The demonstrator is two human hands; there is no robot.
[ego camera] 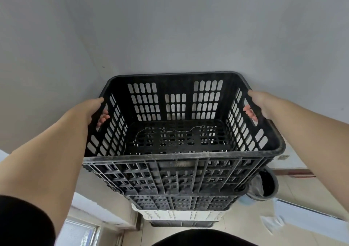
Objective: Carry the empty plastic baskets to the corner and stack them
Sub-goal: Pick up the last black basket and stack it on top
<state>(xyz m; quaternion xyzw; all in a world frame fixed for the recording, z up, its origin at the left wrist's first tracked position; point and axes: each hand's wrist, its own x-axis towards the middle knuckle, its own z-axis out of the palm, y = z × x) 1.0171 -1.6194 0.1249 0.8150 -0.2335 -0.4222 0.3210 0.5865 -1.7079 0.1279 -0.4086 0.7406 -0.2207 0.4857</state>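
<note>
I hold an empty black plastic basket (177, 162) with slotted walls by both side handles, chest high, close to the grey wall corner. My left hand (94, 109) grips the left handle, fingers showing through the slot. My right hand (258, 104) grips the right handle the same way. The held basket sits on or just above a stack of baskets: another black one (181, 201) directly beneath, then a white basket (179, 214), then a dark one at the bottom. Whether the top basket rests fully in the stack is not clear.
Grey walls meet in a corner (90, 57) behind the stack. A dark round bucket (264, 185) stands to the right of the stack on the beige tiled floor. White crumpled paper (272, 221) lies further right. A window frame (81, 230) is low on the left.
</note>
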